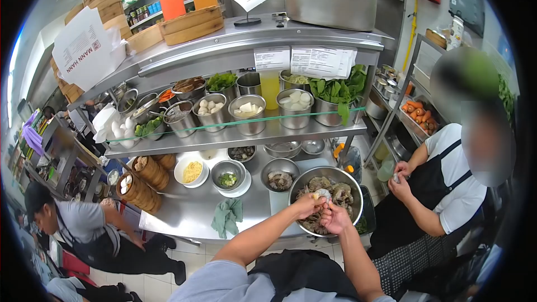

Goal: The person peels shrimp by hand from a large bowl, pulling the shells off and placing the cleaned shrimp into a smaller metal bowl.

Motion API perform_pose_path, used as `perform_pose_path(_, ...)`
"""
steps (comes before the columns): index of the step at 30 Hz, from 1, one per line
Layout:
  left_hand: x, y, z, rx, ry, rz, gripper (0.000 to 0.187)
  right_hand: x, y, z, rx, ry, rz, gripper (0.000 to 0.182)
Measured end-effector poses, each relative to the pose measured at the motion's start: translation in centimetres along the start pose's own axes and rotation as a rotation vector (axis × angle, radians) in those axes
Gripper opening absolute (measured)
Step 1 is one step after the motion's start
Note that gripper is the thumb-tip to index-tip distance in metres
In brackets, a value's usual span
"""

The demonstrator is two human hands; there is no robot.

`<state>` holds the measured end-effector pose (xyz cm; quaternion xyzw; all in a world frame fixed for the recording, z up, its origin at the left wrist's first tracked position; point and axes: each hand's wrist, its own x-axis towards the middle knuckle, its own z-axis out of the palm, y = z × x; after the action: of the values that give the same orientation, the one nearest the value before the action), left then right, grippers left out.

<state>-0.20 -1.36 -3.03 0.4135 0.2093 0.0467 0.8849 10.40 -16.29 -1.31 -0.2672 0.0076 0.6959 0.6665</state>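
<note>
A prawn [321,193], pale and greyish, is between my two hands over a large steel bowl [292,194]. My left hand [306,205] is closed on it from the left. The fingers of my right hand [335,218] pinch at its near side. Beneath them, the bowl holds many grey-brown prawns [342,193] with shells on. A smaller steel bowl [268,170] with a few prawns in it stands just left of the large one.
A green cloth [227,218] lies on the steel counter [190,204]. Bowls of chopped greens [227,179] and yellow shreds [193,171] stand further left, near bamboo steamers [140,193]. A shelf [235,132] with ingredient pots overhangs the back. A co-worker [428,190] stands close on the right.
</note>
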Motion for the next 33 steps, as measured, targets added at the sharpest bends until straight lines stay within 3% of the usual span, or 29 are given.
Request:
perform_pose_path(1, 0.0, 0.3, -0.1, 0.001, 0.0, -0.001, 0.024, -0.1, 0.0, 0.0, 0.002, 0.0, -0.001, 0.021)
perform_pose_path(3, -0.3, 0.9, 0.0, -0.133, -0.208, -0.045, 0.023, -0.4, -0.1, 0.1, 0.068, -0.172, 0.043, 0.022)
perform_pose_path(7, -0.9, 1.9, 1.1, -0.08, -0.298, -0.005, 0.021, -1.0, 0.2, 0.5, 0.205, -0.391, 0.13, 0.02)
perform_pose_path(8, -1.0, 2.1, 1.0, -0.17, -0.478, 0.036, 0.021, -0.8, 0.2, 0.0, 0.226, -0.432, 0.143, 0.021)
perform_pose_path(10, -0.3, 3.0, 0.7, -0.122, -0.332, -0.083, 0.017, -1.0, 0.0, -0.1, 0.23, -0.427, 0.148, 0.022)
perform_pose_path(12, 0.4, 4.5, 0.8, 0.215, -0.102, 0.071, 0.018, -1.2, -0.8, -0.3, 0.132, -0.315, 0.129, 0.022)
perform_pose_path(13, 3.2, 3.5, -2.2, 0.451, -0.013, 0.192, 0.025, -1.4, -1.3, -0.3, 0.054, -0.242, 0.118, 0.022)
perform_pose_path(14, 2.4, 5.4, -2.2, 0.809, -0.012, 0.16, 0.038, -1.9, -1.6, 0.4, -0.214, -0.115, -0.007, 0.021)
perform_pose_path(15, 1.7, 6.1, -2.2, 1.346, -0.01, 0.444, 0.05, -2.4, -1.8, 1.1, -0.484, 0.014, -0.122, 0.02)
perform_pose_path(16, 1.0, 6.2, -2.3, 1.568, 0.026, 0.562, 0.048, -1.8, -1.8, 0.2, -0.677, 0.106, -0.173, 0.018)
perform_pose_path(17, 0.5, 6.1, -2.2, 1.789, 0.07, 0.689, 0.046, -1.5, -1.7, -0.7, -0.668, 0.118, -0.171, 0.018)
perform_pose_path(19, -1.6, 6.9, 1.3, 1.698, 0.061, 0.653, 0.038, -0.9, -1.5, -1.4, -1.227, 0.262, -0.418, 0.015)
perform_pose_path(21, -2.6, 6.7, 3.6, 1.616, 0.054, 0.617, 0.03, -1.0, -0.7, -0.9, -1.263, 0.361, -0.467, 0.015)
perform_pose_path(23, -3.3, 5.1, 4.8, 1.449, 0.041, 0.594, 0.018, -0.8, 0.0, -0.9, -1.497, 0.455, -0.713, 0.013)
perform_pose_path(24, -2.6, 4.0, 3.9, 1.476, 0.056, 0.699, 0.016, -1.5, 0.3, 0.5, -1.485, 0.465, -0.729, 0.012)
perform_pose_path(28, -2.4, 2.6, 2.9, 1.445, 0.171, 0.728, 0.012, -0.8, 1.5, 0.5, -1.366, 0.492, -0.74, 0.013)
perform_pose_path(30, -2.4, 2.1, 2.4, 1.223, 0.356, 0.595, 0.01, -0.3, 1.6, 0.4, -1.534, 0.465, -0.809, 0.014)
perform_pose_path(31, -1.7, 1.4, 1.0, 1.223, 0.354, 0.596, 0.01, -0.1, 1.7, 0.4, -1.701, 0.434, -0.876, 0.016)
perform_pose_path(33, -0.9, 1.4, -0.5, 0.906, 0.268, 0.295, 0.012, 0.0, 1.9, 0.6, -1.635, 0.431, -0.922, 0.018)
